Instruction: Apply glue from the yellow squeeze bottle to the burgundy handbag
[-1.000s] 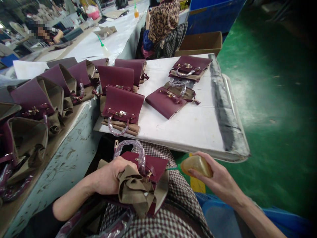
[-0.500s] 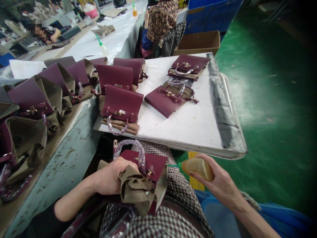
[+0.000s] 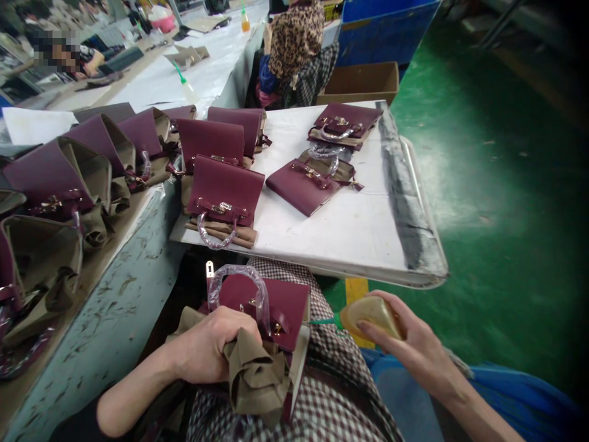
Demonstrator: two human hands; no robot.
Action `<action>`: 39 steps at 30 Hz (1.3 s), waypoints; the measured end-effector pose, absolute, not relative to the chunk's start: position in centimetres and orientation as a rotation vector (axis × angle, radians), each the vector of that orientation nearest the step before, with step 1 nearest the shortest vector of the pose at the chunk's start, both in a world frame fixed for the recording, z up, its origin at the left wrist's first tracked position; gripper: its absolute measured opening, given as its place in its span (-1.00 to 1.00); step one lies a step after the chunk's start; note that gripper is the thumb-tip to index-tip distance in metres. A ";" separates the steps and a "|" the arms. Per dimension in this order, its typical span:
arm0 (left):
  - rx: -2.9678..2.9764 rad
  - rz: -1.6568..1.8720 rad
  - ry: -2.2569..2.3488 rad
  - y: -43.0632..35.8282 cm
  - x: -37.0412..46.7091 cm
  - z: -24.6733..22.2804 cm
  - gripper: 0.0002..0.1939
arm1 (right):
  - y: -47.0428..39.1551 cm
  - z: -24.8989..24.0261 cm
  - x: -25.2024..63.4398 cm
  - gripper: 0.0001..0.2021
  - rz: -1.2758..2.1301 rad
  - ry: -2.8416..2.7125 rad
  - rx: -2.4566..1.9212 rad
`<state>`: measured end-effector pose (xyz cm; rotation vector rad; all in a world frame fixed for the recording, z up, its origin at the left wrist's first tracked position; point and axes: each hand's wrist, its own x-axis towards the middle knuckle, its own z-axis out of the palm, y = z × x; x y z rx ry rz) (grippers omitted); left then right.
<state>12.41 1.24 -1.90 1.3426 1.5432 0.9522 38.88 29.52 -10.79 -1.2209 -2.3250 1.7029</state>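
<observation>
Shifted rightward, the bottle (image 3: 372, 315) is held in the right grip (image 3: 411, 341); the left grip (image 3: 214, 347) clutches brown cloth (image 3: 260, 380) on the bag (image 3: 291, 299).

Smooth burgundy with a soft sheen, leather-like, across the bag (image 3: 294, 294)! Its handle (image 3: 264, 301) gleams under crinkled clear plastic, a gold-toned metal tab (image 3: 210, 276) glints, and the brown lining (image 3: 257, 371) bunches up matt, creased, cloth-like. Over to the bottle (image 3: 372, 316): smooth translucent plastic, green plastic nozzle (image 3: 324, 321). Dull cardboard on the box (image 3: 361, 83), and the green floor (image 3: 460, 196) shines, glossy!
</observation>
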 end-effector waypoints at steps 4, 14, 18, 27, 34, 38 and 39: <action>1.327 0.975 1.549 1.0 12.3 -1.7 -0.84 | 28.7 -10.3 38.4 -0.30 1.745 -2.364 -1.174; 1.367 1.008 1.546 0.8 11.9 -1.4 -0.83 | 28.0 -10.1 39.0 -0.35 1.991 -2.220 -1.263; 1.364 1.031 1.529 0.6 12.0 -1.6 -0.84 | 27.8 -9.5 39.2 -0.38 1.983 -2.127 -1.334; 1.394 1.029 1.534 1.0 12.0 -1.3 -0.82 | 26.9 -10.2 39.2 -0.46 2.238 -1.929 -1.340; 1.408 1.030 1.542 1.3 11.9 -1.3 -0.85 | 25.6 -7.9 39.3 -0.48 2.441 -1.725 -1.338; 1.409 1.007 1.540 1.3 12.1 -1.2 -0.85 | 24.2 -5.8 39.5 -0.51 2.538 -1.595 -1.345; 1.410 1.000 1.540 1.3 12.1 -1.2 -0.85 | 23.9 -5.4 39.7 -0.53 2.570 -1.547 -1.347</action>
